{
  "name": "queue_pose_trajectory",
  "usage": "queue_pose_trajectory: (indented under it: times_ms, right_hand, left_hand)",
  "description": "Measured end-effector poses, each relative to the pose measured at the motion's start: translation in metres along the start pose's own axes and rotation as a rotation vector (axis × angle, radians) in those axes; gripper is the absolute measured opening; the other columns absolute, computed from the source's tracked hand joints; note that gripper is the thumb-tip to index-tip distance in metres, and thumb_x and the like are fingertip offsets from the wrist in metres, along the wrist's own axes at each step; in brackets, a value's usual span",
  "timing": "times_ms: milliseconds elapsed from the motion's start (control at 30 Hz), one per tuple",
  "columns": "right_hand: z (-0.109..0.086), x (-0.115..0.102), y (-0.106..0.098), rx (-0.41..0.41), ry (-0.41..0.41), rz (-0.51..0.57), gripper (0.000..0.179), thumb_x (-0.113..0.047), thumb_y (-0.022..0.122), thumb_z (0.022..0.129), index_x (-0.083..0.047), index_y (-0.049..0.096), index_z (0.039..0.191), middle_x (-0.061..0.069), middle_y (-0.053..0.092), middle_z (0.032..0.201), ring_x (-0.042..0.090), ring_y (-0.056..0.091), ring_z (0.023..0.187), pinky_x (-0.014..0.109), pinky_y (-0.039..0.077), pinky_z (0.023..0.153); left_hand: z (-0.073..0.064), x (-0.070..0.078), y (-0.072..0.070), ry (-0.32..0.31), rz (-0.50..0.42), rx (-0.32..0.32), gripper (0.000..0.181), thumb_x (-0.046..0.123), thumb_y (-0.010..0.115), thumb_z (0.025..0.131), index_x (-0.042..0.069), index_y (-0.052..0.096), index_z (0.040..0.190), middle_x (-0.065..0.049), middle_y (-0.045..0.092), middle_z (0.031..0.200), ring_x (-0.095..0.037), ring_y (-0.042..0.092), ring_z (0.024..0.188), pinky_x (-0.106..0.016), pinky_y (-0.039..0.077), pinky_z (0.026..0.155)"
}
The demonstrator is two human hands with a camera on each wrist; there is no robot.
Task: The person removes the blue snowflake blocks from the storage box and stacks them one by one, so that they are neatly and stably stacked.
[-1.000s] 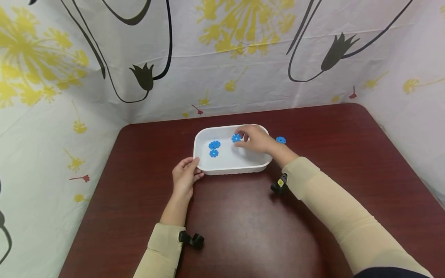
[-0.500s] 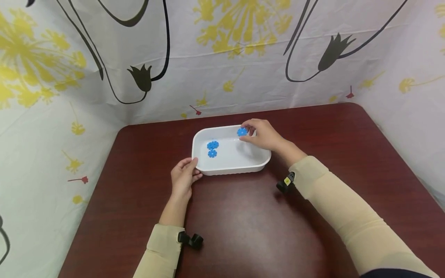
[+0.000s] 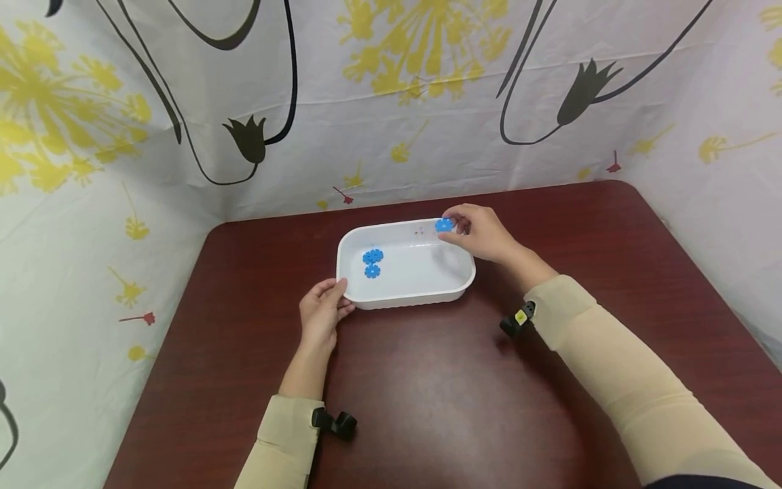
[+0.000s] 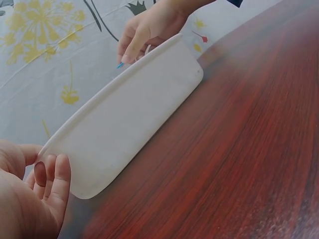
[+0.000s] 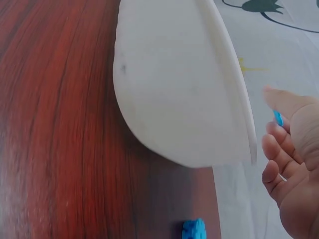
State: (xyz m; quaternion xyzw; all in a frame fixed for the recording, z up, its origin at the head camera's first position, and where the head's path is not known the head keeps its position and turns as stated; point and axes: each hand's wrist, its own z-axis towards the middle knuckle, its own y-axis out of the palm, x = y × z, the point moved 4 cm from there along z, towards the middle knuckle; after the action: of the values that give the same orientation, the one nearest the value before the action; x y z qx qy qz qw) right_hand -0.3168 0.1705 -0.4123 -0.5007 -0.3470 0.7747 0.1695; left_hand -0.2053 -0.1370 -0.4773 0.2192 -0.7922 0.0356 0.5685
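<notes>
My left hand (image 3: 318, 316) grips the near left corner of a white plastic tray (image 3: 406, 300), its thumb over the rim and its fingers outside the wall. Over the tray's far right corner, my right hand (image 3: 484, 232) pinches a blue notched plastic disc (image 3: 444, 225) between thumb and fingers. Several more blue discs (image 3: 373, 271) lie together on the left part of the tray floor. In the right wrist view the held disc shows only as a thin blue edge, the hand covering the rest.
A blue piece (image 5: 193, 229) rests on the dark red table (image 3: 403, 380) beyond the tray's right end. Pale cloth (image 3: 391, 136) with printed flowers hangs behind the table and at its sides.
Holding the blue disc, my right hand has moved right and away from me, from over the tray's middle to its far right corner. My left hand keeps its hold on the tray.
</notes>
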Motion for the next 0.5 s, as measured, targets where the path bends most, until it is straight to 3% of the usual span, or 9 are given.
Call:
queue_pose_trajectory:
  times_ms: [233, 500]
  right_hand:
    - [-0.01, 0.017, -0.01, 0.047, 0.046, 0.039, 0.033, -0.015, 0.08, 0.089, 0.002, 0.068, 0.115, 0.012, 0.064, 0.093, 0.022, 0.057, 0.082, 0.02, 0.047, 0.066]
    - [-0.016, 0.029, -0.017, 0.066, 0.127, 0.039, 0.037, -0.021, 0.078, 0.091, -0.001, 0.066, 0.12, 0.012, 0.064, 0.096, 0.022, 0.058, 0.085, 0.02, 0.049, 0.067]
  left_hand:
    - [0.001, -0.002, 0.002, 0.014, -0.008, 0.014, 0.025, 0.012, 0.072, 0.095, 0.0, 0.06, 0.113, -0.004, 0.064, 0.08, -0.012, 0.063, 0.06, -0.026, 0.061, 0.062]
    - [0.002, -0.002, 0.003, 0.021, -0.021, 0.022, 0.022, 0.011, 0.071, 0.096, 0.0, 0.06, 0.112, -0.004, 0.064, 0.081, -0.011, 0.062, 0.06, -0.026, 0.061, 0.061]
